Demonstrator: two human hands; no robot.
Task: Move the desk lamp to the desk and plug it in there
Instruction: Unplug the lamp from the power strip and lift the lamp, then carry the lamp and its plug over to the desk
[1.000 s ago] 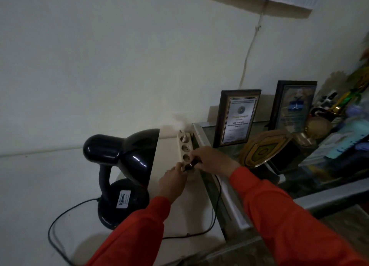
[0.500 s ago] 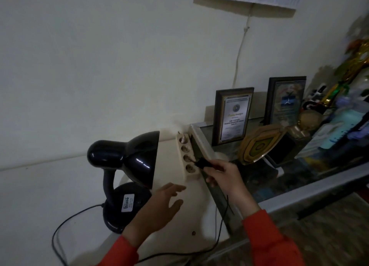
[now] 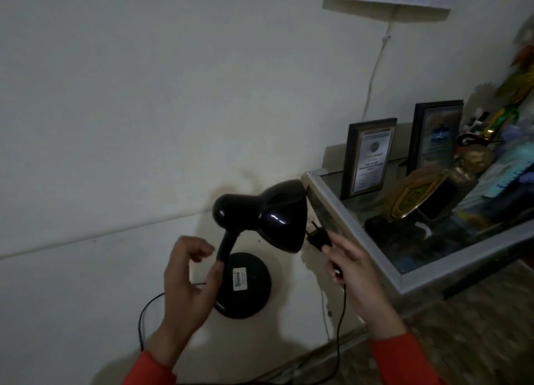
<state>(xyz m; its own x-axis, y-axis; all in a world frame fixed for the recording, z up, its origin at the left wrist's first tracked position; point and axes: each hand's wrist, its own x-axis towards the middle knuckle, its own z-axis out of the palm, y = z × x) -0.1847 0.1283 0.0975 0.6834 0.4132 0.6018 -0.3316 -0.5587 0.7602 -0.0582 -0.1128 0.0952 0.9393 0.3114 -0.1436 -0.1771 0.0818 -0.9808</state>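
A white surface (image 3: 86, 283) is seen against the wall, with a glass cabinet (image 3: 404, 277) at its right edge. The black lamp (image 3: 260, 220) is stood on that surface, its base (image 3: 251, 286) flat and its shade tilted rightward. The left hand (image 3: 187, 280) is curled open beside the lamp's neck (thumb touching it). The plug (image 3: 318, 235) is pinched in the right hand (image 3: 355, 274), its cord (image 3: 341, 321) hanging below.
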